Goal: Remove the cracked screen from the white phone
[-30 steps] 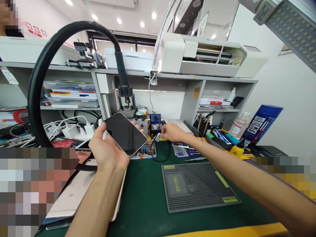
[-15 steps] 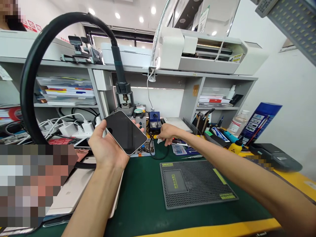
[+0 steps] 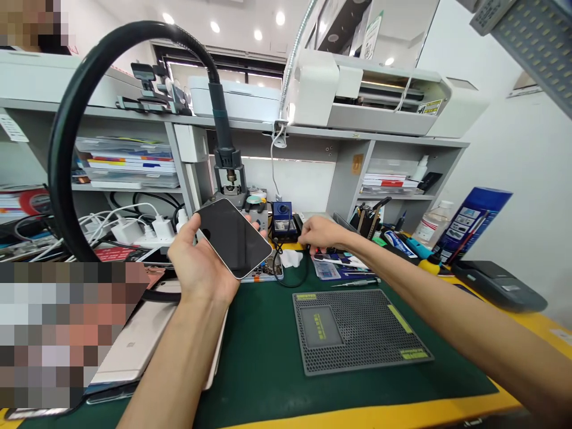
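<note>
My left hand (image 3: 201,265) is closed around a smartphone (image 3: 236,238) with a dark screen and light edge, tilted and held above the bench. Its thumb presses one edge and fingertips show past the other. My right hand (image 3: 322,234) reaches to the back of the bench, its fingers curled and pointing down. What they hold, if anything, I cannot make out. Just left of it lies a crumpled white tissue (image 3: 291,258). A small blue device (image 3: 282,214) stands behind, and below the hand is a blue and white packet (image 3: 328,270).
A perforated grey mat (image 3: 366,333) lies on the green bench mat (image 3: 259,351). A thin screwdriver-like tool (image 3: 357,283) rests behind it. Phones (image 3: 134,339) are piled at left under a thick black flexible arm (image 3: 62,143). Bottles and tools crowd the right; a cutting machine (image 3: 384,95) stands above.
My right hand has moved slightly right, leaving the white tissue in plainer sight. The left hand still holds the smartphone in much the same pose. The whole view has shifted a little.
</note>
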### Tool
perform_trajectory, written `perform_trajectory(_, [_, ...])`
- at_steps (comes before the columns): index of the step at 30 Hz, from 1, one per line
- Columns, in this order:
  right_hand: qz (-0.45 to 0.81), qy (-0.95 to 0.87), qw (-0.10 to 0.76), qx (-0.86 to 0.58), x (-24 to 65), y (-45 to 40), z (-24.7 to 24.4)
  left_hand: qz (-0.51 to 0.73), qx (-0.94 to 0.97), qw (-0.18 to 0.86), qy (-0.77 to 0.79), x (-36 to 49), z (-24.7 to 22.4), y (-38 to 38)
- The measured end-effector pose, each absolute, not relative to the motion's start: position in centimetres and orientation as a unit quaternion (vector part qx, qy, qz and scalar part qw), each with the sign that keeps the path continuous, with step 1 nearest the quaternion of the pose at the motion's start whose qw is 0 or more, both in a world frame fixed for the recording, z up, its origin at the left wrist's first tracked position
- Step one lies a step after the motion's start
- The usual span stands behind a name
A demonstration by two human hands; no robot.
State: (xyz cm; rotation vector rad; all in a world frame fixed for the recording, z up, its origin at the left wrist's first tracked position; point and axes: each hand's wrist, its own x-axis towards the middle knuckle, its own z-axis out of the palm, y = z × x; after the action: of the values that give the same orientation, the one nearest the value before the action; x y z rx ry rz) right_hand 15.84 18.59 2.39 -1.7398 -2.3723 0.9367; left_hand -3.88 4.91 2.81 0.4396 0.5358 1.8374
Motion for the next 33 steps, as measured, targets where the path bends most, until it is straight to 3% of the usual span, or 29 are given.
perform_trajectory(6, [0.409,-0.731,0.108,-0.535,20.2,16.4,2.7,0.725,0.188,0.616,0.243,-2.7,2.7,4.6])
perform_trajectory(10, [0.485,-0.713,0.113,-0.493,19.3,15.8,1.6,0.723,0.2,0.616,0.24,-2.4,2.3,4.7])
perform_trajectory(17, [0.424,-0.727,0.173,-0.511,14.2,18.0,-0.5,0.736,0.195,0.605,0.235,-3.1,2.2,4.9])
perform_trajectory(23, [0.346,-0.764,0.14,-0.526,15.8,18.7,1.1,0.744,0.194,0.596,0.23,-3.2,2.5,4.8])
perform_trajectory(33, [0.227,-0.879,-0.024,-0.418,15.9,15.4,-0.6,0.743,0.2,0.596,0.228,-3.3,2.5,4.6])
